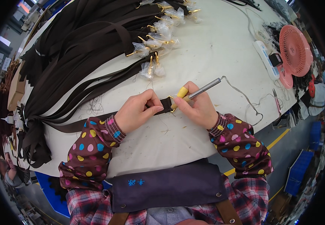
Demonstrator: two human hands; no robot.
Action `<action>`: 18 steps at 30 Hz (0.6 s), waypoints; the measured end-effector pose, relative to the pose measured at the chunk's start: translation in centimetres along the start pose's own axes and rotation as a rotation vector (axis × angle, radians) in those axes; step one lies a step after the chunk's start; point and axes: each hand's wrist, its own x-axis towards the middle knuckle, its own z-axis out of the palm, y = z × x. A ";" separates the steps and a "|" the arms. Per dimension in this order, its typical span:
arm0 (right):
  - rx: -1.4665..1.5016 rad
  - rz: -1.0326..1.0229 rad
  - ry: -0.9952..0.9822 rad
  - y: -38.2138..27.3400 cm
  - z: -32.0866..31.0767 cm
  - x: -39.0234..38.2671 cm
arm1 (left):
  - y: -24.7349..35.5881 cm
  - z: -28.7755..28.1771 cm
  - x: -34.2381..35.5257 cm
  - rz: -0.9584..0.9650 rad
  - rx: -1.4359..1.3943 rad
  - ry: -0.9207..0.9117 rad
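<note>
My left hand [137,111] is closed in a pinch on the end of a dark brown strap [167,105], just beside a gold metal buckle or ring [172,99]. My right hand [199,111] grips a grey pen-shaped tool [208,86] with a thin cord at its rear end. A yellow cover [182,92] shows at the right fingers. The tool's tip is hidden near the gold ring. From my left hand the strap runs left across the table toward a gathered bundle.
Many dark straps [83,45] lie at the far left, their gold hooks wrapped in clear plastic [164,28]. On the right of the white table [215,56] are a pink fan [295,47], a white power strip [266,60] and the tool's cord [245,98]. Loose threads lie around.
</note>
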 end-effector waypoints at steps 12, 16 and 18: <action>-0.066 0.006 0.009 0.1 0.0 0.0 | 1.2 1.1 -1.3 0.187 0.494 0.003; -0.056 -0.010 0.011 0.0 0.1 0.0 | 1.0 0.4 -1.0 0.159 0.398 -0.035; -0.047 -0.012 0.009 0.0 0.1 0.0 | 0.9 -0.3 -0.6 0.106 0.264 -0.062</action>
